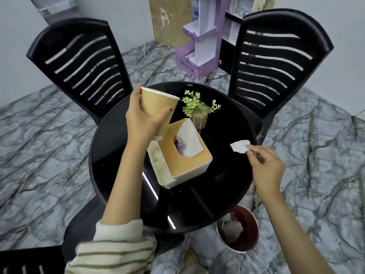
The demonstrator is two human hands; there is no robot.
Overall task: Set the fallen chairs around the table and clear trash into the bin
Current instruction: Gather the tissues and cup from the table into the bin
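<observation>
A grey marble-patterned floor [49, 155] veined in dark lines meets plain pale walls [345, 46]. At the far side, a purple-and-white cardboard display stand [197, 56] stands before a brown board [169, 20], with a white cable [140, 60] trailing to its left. Two black slat-backed chairs, far left [79, 64] and far right [276, 62], flank a glossy round black table [227, 175].

My left hand [141, 117]: centre of frame, raised, thumb and fingers wrapped round a paper cup [158, 105]. My left forearm [122, 186]: bare, rising from lower left; striped sleeve [110, 250] bunched near the elbow. My right hand [266, 169]: right of centre, back upward, fingertips pinching a white paper scrap [240, 148]. My right forearm [292, 230]: bare, entering from lower right.
</observation>
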